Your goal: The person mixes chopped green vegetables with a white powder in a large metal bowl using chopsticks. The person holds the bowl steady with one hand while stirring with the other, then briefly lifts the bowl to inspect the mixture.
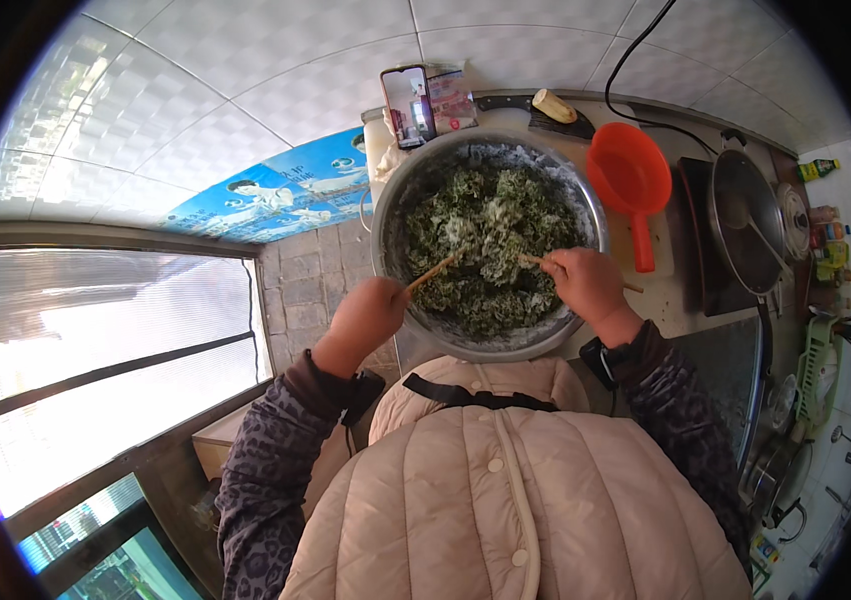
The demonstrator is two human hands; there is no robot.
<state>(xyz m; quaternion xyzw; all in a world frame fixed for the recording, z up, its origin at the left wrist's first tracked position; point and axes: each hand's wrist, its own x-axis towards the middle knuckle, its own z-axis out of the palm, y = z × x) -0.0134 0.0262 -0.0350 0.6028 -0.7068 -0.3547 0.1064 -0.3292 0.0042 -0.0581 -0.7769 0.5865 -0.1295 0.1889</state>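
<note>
A large metal basin [596, 225] stands before me, filled with chopped leafy greens [500, 225] coated in white flour-like powder. My left hand [367, 319] is closed around one wooden chopstick [434, 271] at the basin's left rim, its tip in the greens. Over the right rim, my right hand [590, 285] grips another wooden chopstick [532, 259], whose tip also touches the greens; its other end sticks out to the right of the hand.
Behind the basin a phone [408, 106] stands upright beside a printed packet [454, 101]. A cleaver [560, 120] and a pale root piece [554, 106] lie farther right. An orange-red plastic ladle [629, 169] is beside the basin; a wok [746, 221] sits on a cooktop.
</note>
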